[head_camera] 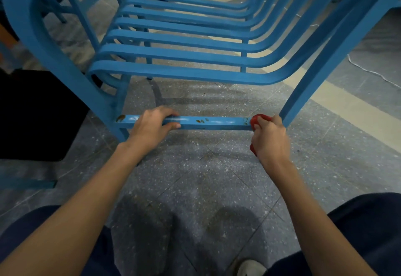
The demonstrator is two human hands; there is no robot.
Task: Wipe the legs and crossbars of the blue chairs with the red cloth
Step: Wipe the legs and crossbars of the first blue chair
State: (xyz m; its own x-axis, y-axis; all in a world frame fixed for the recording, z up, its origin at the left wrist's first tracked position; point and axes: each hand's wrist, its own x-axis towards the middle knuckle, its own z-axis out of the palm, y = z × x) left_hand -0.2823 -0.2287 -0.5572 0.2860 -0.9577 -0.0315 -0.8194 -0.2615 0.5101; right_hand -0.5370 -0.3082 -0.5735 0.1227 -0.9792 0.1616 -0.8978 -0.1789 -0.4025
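A blue slatted chair stands right in front of me, seen from low down. Its low crossbar runs between two legs and carries rust spots and pale smears. My left hand grips the crossbar left of its middle, fingers curled over the top. My right hand holds the bunched red cloth and presses it on the crossbar's right end, beside the right leg. Most of the cloth is hidden under my hand.
Speckled grey floor with a pale stripe at the right. A black object stands at the left beside the chair's left leg. More blue chair legs show behind. A white cord lies at the right. My knees and a shoe sit at the bottom.
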